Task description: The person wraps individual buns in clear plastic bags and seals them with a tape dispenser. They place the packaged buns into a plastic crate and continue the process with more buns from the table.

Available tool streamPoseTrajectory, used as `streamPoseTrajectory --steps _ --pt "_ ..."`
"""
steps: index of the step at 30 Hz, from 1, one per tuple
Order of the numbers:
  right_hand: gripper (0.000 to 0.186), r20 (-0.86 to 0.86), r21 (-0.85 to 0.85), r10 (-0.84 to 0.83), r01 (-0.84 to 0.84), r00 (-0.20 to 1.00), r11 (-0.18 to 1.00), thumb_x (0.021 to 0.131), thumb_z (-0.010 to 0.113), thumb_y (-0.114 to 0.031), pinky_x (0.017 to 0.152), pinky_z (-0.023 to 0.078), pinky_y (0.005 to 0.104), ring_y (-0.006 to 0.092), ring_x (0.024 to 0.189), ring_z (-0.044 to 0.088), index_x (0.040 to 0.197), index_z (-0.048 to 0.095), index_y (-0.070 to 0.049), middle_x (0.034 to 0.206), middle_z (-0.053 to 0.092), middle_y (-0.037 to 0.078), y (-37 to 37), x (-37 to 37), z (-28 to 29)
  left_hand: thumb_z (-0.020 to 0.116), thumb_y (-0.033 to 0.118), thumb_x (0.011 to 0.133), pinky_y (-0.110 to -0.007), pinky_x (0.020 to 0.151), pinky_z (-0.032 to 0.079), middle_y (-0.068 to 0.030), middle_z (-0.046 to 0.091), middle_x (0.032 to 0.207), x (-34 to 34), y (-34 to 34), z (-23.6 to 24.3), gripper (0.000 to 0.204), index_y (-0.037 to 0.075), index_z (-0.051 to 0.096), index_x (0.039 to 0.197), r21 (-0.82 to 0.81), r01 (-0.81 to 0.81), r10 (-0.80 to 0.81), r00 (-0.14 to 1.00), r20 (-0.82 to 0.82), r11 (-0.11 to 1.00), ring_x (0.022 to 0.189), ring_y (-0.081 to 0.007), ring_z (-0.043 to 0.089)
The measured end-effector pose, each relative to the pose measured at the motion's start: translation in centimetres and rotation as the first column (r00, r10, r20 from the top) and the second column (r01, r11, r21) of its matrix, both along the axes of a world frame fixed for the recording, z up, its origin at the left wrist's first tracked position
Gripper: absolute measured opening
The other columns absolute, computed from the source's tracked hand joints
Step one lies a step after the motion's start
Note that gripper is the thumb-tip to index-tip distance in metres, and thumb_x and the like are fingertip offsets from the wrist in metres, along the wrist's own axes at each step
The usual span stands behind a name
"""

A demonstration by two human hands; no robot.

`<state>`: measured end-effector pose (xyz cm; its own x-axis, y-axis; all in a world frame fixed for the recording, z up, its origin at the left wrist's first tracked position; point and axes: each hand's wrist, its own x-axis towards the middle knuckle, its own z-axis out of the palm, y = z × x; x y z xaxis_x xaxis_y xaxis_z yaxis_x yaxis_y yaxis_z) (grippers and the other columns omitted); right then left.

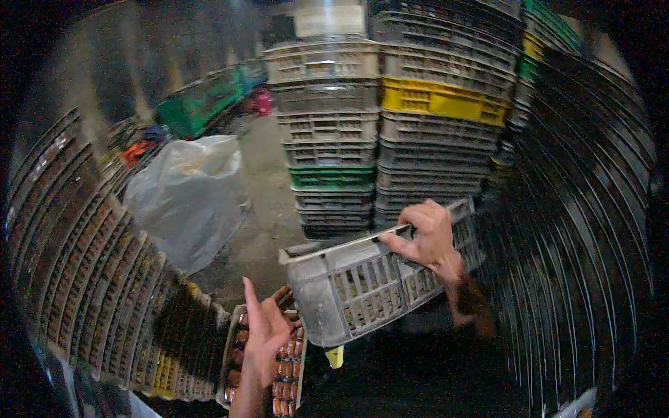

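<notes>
My right hand grips the upper rim of a grey slatted plastic crate, thumb on one side and fingers curled over the edge. The crate is tilted, its slatted side facing me. Just left of it, my left hand is open with thumb and fingers spread and nothing visible in it. Below that hand stands a light-rimmed crate holding rows of brown, shiny, rounded pieces. Their exact kind is hard to make out, and my left forearm hides part of them.
Tall stacks of crates stand ahead, one with a yellow crate. More stacked crates or trays rise at the left, and a dark stack at the right. A large translucent plastic bag sits on the floor.
</notes>
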<state>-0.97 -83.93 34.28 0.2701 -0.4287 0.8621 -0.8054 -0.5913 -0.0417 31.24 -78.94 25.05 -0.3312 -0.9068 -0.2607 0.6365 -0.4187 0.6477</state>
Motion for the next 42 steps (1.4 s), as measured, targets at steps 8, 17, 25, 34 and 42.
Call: streamPoseTrajectory --steps 8,17,25,34,42 --pt "0.043 -0.608 -0.389 -0.157 -0.12 0.779 0.913 0.083 0.063 -0.055 0.068 0.047 0.0367 0.0209 0.066 0.055 0.075 0.056 -0.013 0.07 0.048 0.002 12.6 -0.1 11.4 0.065 0.03 0.085 -0.041 0.092 0.052 -0.0122 0.062 0.113 -6.8 -1.1 4.4 0.042 0.004 0.058 0.118 -0.085 0.161 -0.154 0.985 0.077 0.983 0.103 -0.0251 0.062" --pt "0.092 0.171 -0.66 -0.688 0.6 0.706 0.452 0.088 0.056 -0.066 0.116 0.018 0.0614 0.0432 0.145 0.015 0.15 0.021 -0.009 0.155 0.019 0.026 15.4 -2.6 5.2 0.061 0.017 0.079 -0.04 0.082 0.053 -0.0111 0.058 0.097 -21.3 -2.8 23.3 0.033 0.003 0.05 0.107 -0.684 0.147 -0.461 0.834 -0.302 0.715 0.088 -0.026 0.061" --pt "0.091 0.461 -0.697 -0.883 0.654 0.094 -0.294 0.087 0.065 -0.055 0.116 0.023 0.0543 0.044 0.141 0.027 0.15 0.023 -0.003 0.152 0.027 0.027 21.2 -19.9 23.2 0.064 0.043 0.086 -0.039 0.108 0.039 -0.0297 0.046 0.14 -30.5 2.6 40.1 0.081 -0.009 0.035 0.141 -0.995 -0.067 -0.573 0.814 -0.096 0.071 0.128 -0.0343 0.048" --pt "0.087 0.266 -0.012 -0.892 0.924 -0.365 -0.382 0.085 0.067 -0.054 0.115 0.026 0.0525 0.0406 0.138 0.031 0.148 0.028 -0.008 0.147 0.033 0.023 32.1 -32.4 26.1 0.059 0.058 0.092 -0.037 0.116 0.029 -0.0221 0.041 0.15 -22.4 -13.5 24.4 0.087 -0.004 0.034 0.147 -0.705 0.557 0.078 0.805 0.588 -0.439 0.139 -0.0291 0.039" --pt "0.083 0.251 -0.365 -0.946 0.885 -0.207 -0.29 0.084 0.069 -0.052 0.114 0.028 0.0509 0.0377 0.134 0.035 0.147 0.033 -0.013 0.143 0.039 0.02 25.9 -30.3 24.2 0.061 0.044 0.096 -0.037 0.11 0.036 -0.0117 0.051 0.143 -5.0 -22.5 0.1 0.07 0.004 0.037 0.148 -0.474 0.586 -0.106 0.695 0.711 0.657 0.129 -0.0223 0.05"
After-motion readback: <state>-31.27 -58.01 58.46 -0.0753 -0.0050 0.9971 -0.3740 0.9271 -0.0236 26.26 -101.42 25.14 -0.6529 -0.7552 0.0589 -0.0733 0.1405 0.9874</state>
